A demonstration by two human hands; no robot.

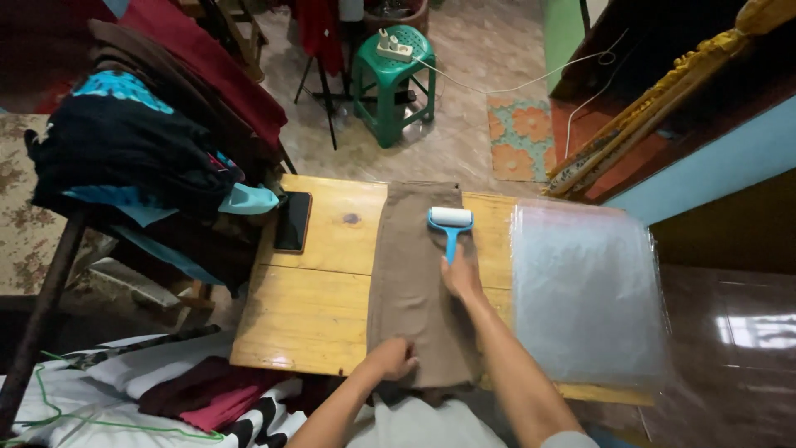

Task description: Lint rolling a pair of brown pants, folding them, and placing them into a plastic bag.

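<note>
A folded brown cloth lies lengthwise down the middle of a low wooden table. My right hand grips the blue handle of a lint roller, whose white roll rests on the cloth's far right part. My left hand presses flat on the near end of the cloth, fingers curled on the fabric.
A stack of clear plastic bags covers the table's right end. A black phone lies at the far left corner. Piled clothes hang at left, more fabric at near left. A green stool with a power strip stands beyond.
</note>
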